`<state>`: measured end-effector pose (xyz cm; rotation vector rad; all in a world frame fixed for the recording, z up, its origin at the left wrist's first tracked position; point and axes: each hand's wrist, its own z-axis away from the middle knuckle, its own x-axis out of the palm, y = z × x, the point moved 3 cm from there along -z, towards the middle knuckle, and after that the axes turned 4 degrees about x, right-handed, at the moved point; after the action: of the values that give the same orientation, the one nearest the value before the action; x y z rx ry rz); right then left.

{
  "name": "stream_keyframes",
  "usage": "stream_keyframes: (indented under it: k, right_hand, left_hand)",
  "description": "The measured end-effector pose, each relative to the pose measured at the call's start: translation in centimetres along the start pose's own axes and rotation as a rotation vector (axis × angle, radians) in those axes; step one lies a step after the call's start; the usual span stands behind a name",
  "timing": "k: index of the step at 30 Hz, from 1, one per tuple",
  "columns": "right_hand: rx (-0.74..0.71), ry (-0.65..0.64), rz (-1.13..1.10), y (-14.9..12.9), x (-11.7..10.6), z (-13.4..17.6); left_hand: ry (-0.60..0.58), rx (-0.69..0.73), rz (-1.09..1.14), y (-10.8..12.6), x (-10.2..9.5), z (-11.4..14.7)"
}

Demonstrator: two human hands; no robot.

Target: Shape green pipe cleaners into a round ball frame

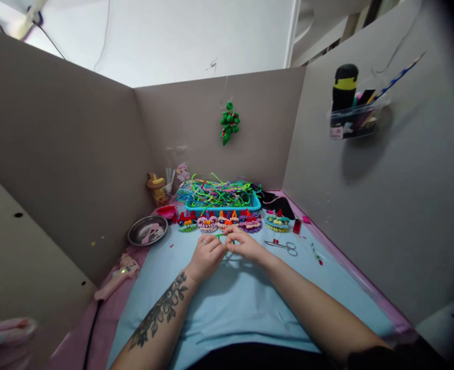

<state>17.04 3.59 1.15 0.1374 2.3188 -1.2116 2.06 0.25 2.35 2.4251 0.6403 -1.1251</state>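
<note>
My left hand and my right hand meet over the middle of the blue table cover, fingertips nearly touching. Both are closed in a pinch on a thin green pipe cleaner, which shows above the fingers; more green strands hang below, partly hidden. Just behind the hands is a row of colourful fuzzy animal-face figures, among them an orange and white one and a pink one. A blue-and-yellow figure sits farther right. Silver scissors lie right of my right hand.
A blue tray heaped with pipe cleaners stands at the back. On the left are a metal bowl and a pink glue gun with its cord. Grey panels enclose the table; a clear holder hangs on the right one, a green ornament behind.
</note>
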Motion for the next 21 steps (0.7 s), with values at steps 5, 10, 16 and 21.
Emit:
stream_keyframes:
  k: [5,10,16,21]
  right_hand:
    - [0.041,0.088,-0.019,0.2,0.2,-0.2]
    - [0.095,0.138,-0.004,0.1,0.4,-0.2]
    - [0.120,0.129,0.036,0.2,0.6,0.0]
    - [0.139,0.125,0.068,0.3,0.7,0.0]
  left_hand:
    - [0.077,-0.204,0.290,-1.3,0.5,-0.4]
    - [0.071,-0.345,0.482,-2.2,1.0,-0.3]
    - [0.081,-0.330,0.411,-2.5,1.3,-0.2]
    - [0.065,-0.301,0.319,-2.4,1.3,-0.2]
